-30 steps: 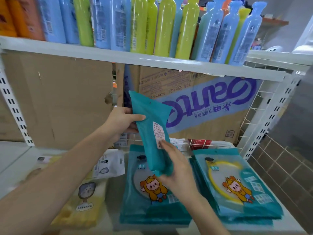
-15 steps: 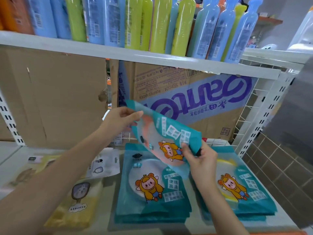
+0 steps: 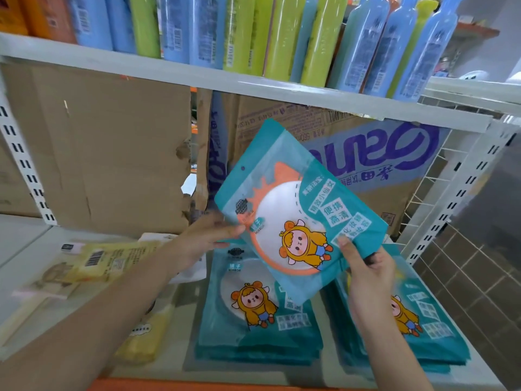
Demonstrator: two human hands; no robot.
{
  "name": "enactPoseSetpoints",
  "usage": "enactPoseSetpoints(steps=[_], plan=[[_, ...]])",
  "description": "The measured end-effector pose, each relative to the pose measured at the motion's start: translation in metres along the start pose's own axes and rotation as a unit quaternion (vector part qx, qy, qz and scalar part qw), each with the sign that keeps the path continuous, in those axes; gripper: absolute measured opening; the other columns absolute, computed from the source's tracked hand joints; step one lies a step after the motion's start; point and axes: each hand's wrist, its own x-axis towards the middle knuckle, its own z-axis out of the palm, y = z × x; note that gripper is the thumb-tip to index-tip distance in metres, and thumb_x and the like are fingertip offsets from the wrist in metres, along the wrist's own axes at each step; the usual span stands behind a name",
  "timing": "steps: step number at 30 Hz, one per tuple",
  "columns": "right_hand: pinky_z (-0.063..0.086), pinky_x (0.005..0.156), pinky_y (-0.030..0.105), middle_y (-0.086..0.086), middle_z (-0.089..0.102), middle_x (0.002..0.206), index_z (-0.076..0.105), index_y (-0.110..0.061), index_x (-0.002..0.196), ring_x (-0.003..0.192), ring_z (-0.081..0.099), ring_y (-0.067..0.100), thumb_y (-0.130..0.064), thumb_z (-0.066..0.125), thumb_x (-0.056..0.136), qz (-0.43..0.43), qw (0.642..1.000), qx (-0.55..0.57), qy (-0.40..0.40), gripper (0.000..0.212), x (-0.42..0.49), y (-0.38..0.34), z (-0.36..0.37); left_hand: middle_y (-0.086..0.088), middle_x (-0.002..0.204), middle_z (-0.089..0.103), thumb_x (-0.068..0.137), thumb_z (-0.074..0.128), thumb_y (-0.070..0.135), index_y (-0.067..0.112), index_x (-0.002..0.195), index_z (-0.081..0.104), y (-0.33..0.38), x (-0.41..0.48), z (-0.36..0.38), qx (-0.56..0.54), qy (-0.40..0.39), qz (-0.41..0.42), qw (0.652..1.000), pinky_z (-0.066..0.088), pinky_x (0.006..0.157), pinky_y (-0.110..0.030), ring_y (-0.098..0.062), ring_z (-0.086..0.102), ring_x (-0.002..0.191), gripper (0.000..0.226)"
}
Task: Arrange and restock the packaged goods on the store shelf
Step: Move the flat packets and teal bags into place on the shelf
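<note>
I hold a teal mirror packet with an orange-rimmed mirror and a cartoon figure, front side towards me, tilted above the shelf. My left hand pinches its left edge. My right hand grips its lower right corner, thumb on the front. Below lie two stacks of the same teal packets, one in the middle and one at the right, partly hidden by my right hand.
Yellow packets and a white one lie on the left of the white shelf. Cardboard boxes fill the back. Blue and green bottles stand on the shelf above. A wire side panel closes the right end.
The packet has been turned from its back and edge to face me, and raised. My left hand slid down to its left edge; my right hand moved to the lower right corner.
</note>
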Motion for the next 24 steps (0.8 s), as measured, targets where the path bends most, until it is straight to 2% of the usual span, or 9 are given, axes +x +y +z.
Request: enactPoseSetpoints(steps=[2,5,7,10,13,15,17,20,24], plan=[[0.055,0.065,0.020,-0.009,0.073,0.094,0.072,-0.032,0.081,0.088,0.069,0.010,-0.062,0.078,0.047,0.011,1.000,0.013,0.001,0.046,-0.002,0.000,0.001,0.008,0.110,0.069,0.033,0.082,0.067,0.025,0.116,0.058,-0.004,0.000,0.006,-0.021,-0.010,-0.005,1.000,0.047,0.090,-0.029,-0.010,0.065,0.101,0.096],[0.056,0.065,0.021,-0.007,0.073,0.094,0.068,-0.027,0.084,0.091,0.069,0.014,-0.042,0.071,0.057,0.040,0.998,0.041,-0.013,0.032,-0.004,0.001,0.002,-0.001,0.100,0.072,0.045,0.088,0.041,0.012,0.102,0.064,-0.005,0.002,0.014,-0.109,0.012,0.028,0.994,0.055,0.077,-0.025,-0.019,0.068,0.094,0.068],[0.056,0.066,0.022,-0.005,0.073,0.095,0.065,-0.022,0.091,0.091,0.069,0.016,-0.040,0.071,0.058,0.045,0.998,0.048,-0.021,0.038,-0.006,0.003,0.000,-0.003,0.093,0.074,0.049,0.086,0.022,0.008,0.095,0.064,-0.002,0.004,0.016,-0.148,0.042,0.053,0.987,0.056,0.072,-0.024,-0.019,0.069,0.088,0.053],[0.057,0.070,0.025,-0.002,0.073,0.098,0.067,-0.024,0.094,0.092,0.069,0.015,-0.059,0.082,0.044,0.039,0.999,0.006,-0.024,0.063,-0.007,0.006,-0.004,-0.004,0.091,0.074,0.042,0.089,0.025,0.005,0.094,0.065,0.002,0.004,0.013,-0.156,0.073,0.097,0.980,0.056,0.067,-0.023,-0.017,0.071,0.082,0.060],[0.058,0.071,0.027,-0.001,0.073,0.097,0.065,-0.025,0.096,0.091,0.069,0.016,-0.064,0.083,0.034,0.049,0.998,-0.033,-0.028,0.075,-0.003,0.013,-0.015,0.003,0.082,0.074,0.068,0.073,0.010,0.007,0.093,0.064,0.010,0.001,0.008,-0.131,0.105,0.124,0.978,0.054,0.057,-0.019,-0.011,0.070,0.072,0.027],[0.058,0.068,0.027,0.000,0.073,0.095,0.062,-0.024,0.100,0.089,0.069,0.017,-0.064,0.083,0.035,0.055,0.995,-0.067,-0.053,0.080,0.000,0.014,-0.020,0.007,0.075,0.073,0.079,0.060,-0.005,0.009,0.093,0.063,0.018,-0.001,0.005,-0.108,0.115,0.132,0.979,0.051,0.051,-0.017,-0.007,0.069,0.065,0.020],[0.056,0.065,0.022,-0.002,0.073,0.093,0.058,-0.023,0.107,0.087,0.070,0.016,-0.052,0.083,0.048,0.057,0.986,-0.120,-0.096,0.070,0.001,0.011,-0.023,0.009,0.076,0.073,0.081,0.058,-0.007,0.011,0.093,0.063,0.021,-0.001,-0.001,-0.081,0.110,0.130,0.982,0.053,0.053,-0.018,-0.006,0.069,0.067,0.023],[0.055,0.066,0.020,-0.005,0.072,0.090,0.051,-0.029,0.117,0.084,0.069,0.011,-0.021,0.074,0.069,0.069,0.962,-0.212,-0.157,0.055,0.003,0.010,-0.021,0.007,0.082,0.074,0.081,0.059,-0.005,0.012,0.095,0.065,0.022,0.002,-0.007,-0.056,0.085,0.101,0.990,0.056,0.059,-0.021,-0.009,0.070,0.075,0.022],[0.057,0.080,0.036,-0.009,0.067,0.108,0.043,-0.037,0.121,0.097,0.065,0.009,-0.020,0.076,0.073,0.087,0.929,-0.303,-0.191,0.061,-0.005,0.022,-0.016,0.005,0.083,0.074,0.080,0.062,0.001,0.013,0.097,0.066,0.011,0.009,-0.012,-0.024,0.069,0.037,0.997,0.058,0.067,-0.024,-0.009,0.070,0.076,0.021]])
